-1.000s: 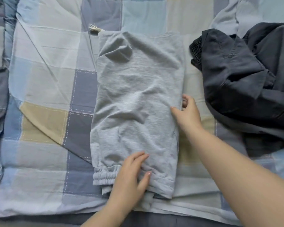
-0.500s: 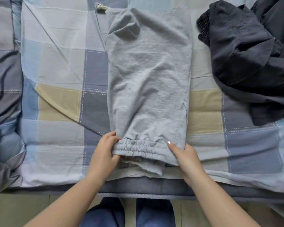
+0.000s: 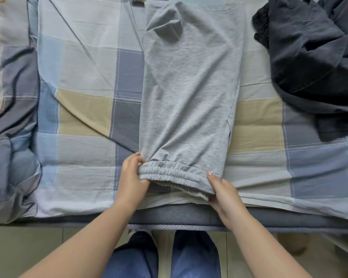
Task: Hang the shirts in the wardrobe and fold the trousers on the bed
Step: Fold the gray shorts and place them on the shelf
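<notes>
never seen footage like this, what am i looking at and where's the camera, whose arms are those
No machine here: the camera is worn on a person's head, looking forward and down, so the arms reaching in from the bottom are that person's own. They stand at the edge of a bed with a checked cover. Light grey trousers lie lengthwise on it, already folded narrow. The left hand and right hand each have a grip on the near end, at the elastic cuff. A heap of dark clothes lies at the upper right.
</notes>
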